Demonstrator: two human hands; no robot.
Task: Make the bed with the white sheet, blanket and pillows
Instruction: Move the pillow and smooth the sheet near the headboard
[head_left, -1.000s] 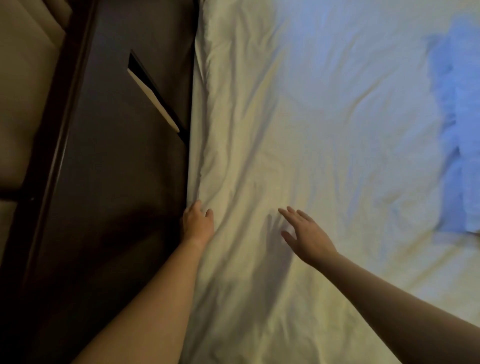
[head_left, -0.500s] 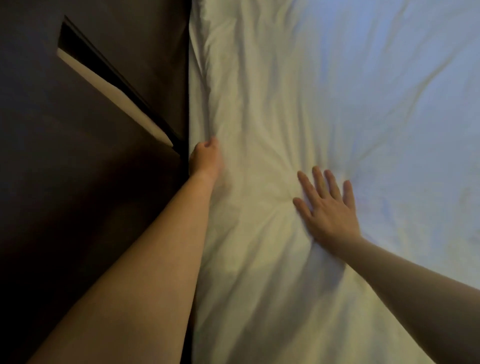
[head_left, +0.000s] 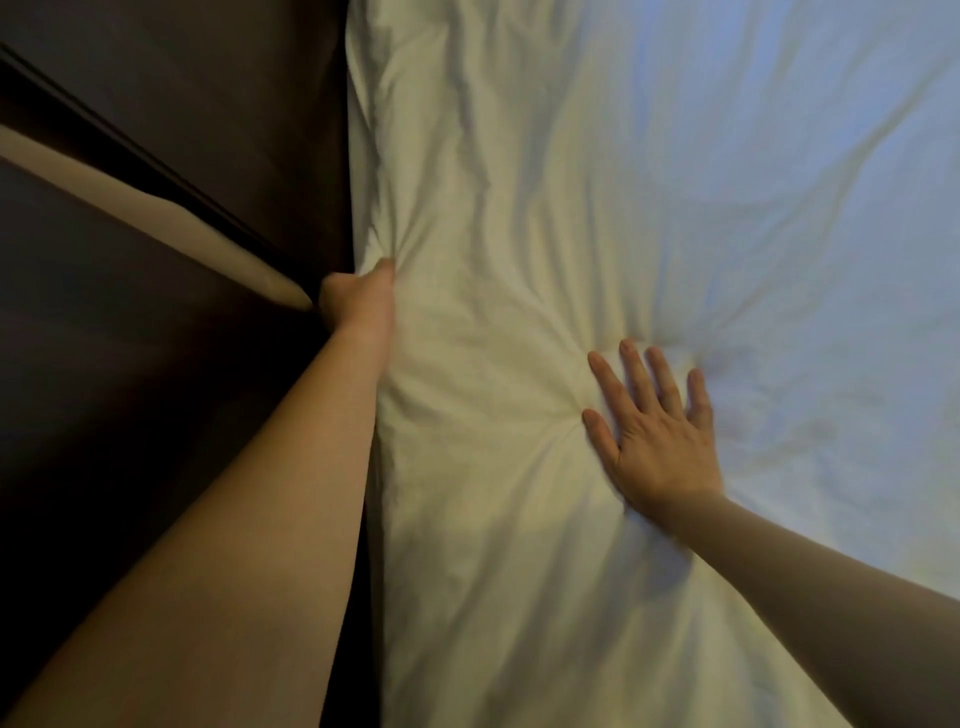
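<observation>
The white sheet (head_left: 597, 182) covers the bed and fills the right two thirds of the head view, creased in long folds. My left hand (head_left: 358, 301) is at the sheet's left edge, fingers curled down into the gap beside the dark panel and closed on the edge, with the thumb on top. My right hand (head_left: 654, 431) lies flat on the sheet with fingers spread, pressing in so that wrinkles radiate from the palm. No pillow or blanket shows.
A dark wooden panel (head_left: 156, 389) runs along the bed's left side, tight against the mattress. A pale diagonal strip (head_left: 145, 208) with a dark groove crosses it and ends near my left hand.
Both hands have moved farther up the bed. The left hand slid along the sheet's edge and tucked in deeper. The right hand went from hovering to pressing flat.
</observation>
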